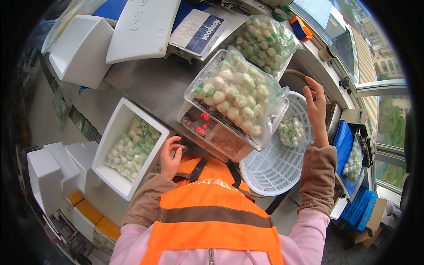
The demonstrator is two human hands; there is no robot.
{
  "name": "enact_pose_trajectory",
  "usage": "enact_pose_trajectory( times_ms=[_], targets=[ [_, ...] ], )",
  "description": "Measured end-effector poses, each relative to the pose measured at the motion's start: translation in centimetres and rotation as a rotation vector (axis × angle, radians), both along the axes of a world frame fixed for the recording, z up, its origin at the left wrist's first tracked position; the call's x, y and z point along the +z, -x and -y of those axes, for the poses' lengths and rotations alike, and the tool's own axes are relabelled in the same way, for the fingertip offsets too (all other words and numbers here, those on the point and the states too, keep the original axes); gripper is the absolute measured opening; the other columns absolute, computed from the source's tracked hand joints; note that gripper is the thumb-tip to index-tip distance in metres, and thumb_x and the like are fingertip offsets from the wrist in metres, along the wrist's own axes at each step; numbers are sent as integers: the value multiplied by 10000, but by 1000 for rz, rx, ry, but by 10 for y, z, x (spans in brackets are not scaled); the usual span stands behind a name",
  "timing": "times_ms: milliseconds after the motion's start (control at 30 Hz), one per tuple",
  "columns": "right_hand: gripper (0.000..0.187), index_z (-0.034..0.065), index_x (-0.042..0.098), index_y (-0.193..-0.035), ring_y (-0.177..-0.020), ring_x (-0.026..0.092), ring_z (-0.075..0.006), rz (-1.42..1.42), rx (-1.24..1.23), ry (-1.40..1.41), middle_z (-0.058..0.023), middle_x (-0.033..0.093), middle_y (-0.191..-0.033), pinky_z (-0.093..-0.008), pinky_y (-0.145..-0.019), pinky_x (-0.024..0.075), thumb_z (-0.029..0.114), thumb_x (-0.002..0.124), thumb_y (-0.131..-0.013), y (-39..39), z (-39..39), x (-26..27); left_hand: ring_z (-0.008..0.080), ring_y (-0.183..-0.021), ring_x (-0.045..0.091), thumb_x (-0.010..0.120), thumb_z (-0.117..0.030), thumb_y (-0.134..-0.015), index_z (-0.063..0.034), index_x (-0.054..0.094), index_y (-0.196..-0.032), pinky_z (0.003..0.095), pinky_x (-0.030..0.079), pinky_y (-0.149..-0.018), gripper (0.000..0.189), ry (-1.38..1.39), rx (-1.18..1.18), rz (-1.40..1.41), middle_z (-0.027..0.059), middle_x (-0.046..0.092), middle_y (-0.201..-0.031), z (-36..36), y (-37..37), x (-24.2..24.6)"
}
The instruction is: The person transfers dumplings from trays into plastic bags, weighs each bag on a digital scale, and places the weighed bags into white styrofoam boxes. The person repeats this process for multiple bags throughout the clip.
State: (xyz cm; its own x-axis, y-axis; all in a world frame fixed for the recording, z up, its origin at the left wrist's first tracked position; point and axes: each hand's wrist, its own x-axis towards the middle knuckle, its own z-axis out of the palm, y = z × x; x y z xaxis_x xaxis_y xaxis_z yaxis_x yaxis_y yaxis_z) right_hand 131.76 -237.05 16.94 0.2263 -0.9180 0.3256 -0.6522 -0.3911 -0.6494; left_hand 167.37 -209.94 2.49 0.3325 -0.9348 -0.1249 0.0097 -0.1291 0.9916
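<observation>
My left hand (171, 159), loosely curled and holding nothing, is beside the near right wall of a white foam box (106, 145). In that box lie bags of round white balls (127, 155), possibly buns or dumplings. My right hand (316, 105) is raised at the far right rim of a white plastic basket (261, 179), its thumb and fingers apart. A small bag of round pieces (291, 132) is in the basket. In front of me, a large clear bag of white balls (235, 91) fills a metal tray (261, 145) on a scale (215, 135) with lit red digits.
Another full bag (261, 43) stands behind the scale. A foam lid (139, 31) and a foam box (86, 49) are at the back left. To my right, a blue-belted machine (344, 149) carries a bag (352, 160). Blue crates (359, 208) sit lower right.
</observation>
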Motion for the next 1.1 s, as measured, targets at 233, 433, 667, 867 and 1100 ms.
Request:
enact_pose_trajectory(
  times_ms=[233, 433, 667, 867, 1100],
  targets=[
    [327, 63, 581, -1161, -1070, 522, -211, -36, 63, 7, -100, 574, -1138, -325, -880, 404, 213, 603, -871, -24, 10, -9, 129, -885, 591, 496, 13, -867, -36, 452, -1201, 263, 444, -773, 341, -20, 53, 1, 60, 547, -1145, -12, -11, -4],
    [340, 38, 574, -1139, -903, 520, -248, -141, 107, -16, -141, 577, -1006, -343, -814, 414, 214, 619, -851, -47, 21, -31, 127, -887, 585, 497, 11, -872, -34, 444, -1206, 267, 444, -799, 341, -35, 73, -34, 70, 542, -1165, -19, -15, -3],
    [511, 43, 545, -1204, -832, 569, -285, -390, 57, -63, -167, 621, -941, -370, -781, 443, 426, 564, -867, -57, 37, -74, 131, -859, 596, 506, 26, -857, -32, 459, -1188, 265, 456, -779, 339, -28, 122, -18, 64, 551, -1136, -28, -18, -6],
    [316, -29, 615, -1070, -690, 552, -119, -108, 144, -257, -64, 641, -755, -248, -677, 444, 229, 580, -891, -85, 22, -42, 127, -868, 600, 525, 20, -859, -31, 450, -1212, 254, 461, -785, 364, -29, 109, -74, 78, 543, -1134, -26, -17, -6],
    [280, -50, 617, -1082, -832, 555, -72, 480, 315, -805, -37, 637, -953, -214, -760, 433, 166, 565, -911, -216, -100, 74, 117, -911, 570, 524, -339, -934, -95, 429, -1245, 270, 468, -789, 406, -281, -146, -812, 55, 576, -1103, -14, -16, -4]
  ],
)
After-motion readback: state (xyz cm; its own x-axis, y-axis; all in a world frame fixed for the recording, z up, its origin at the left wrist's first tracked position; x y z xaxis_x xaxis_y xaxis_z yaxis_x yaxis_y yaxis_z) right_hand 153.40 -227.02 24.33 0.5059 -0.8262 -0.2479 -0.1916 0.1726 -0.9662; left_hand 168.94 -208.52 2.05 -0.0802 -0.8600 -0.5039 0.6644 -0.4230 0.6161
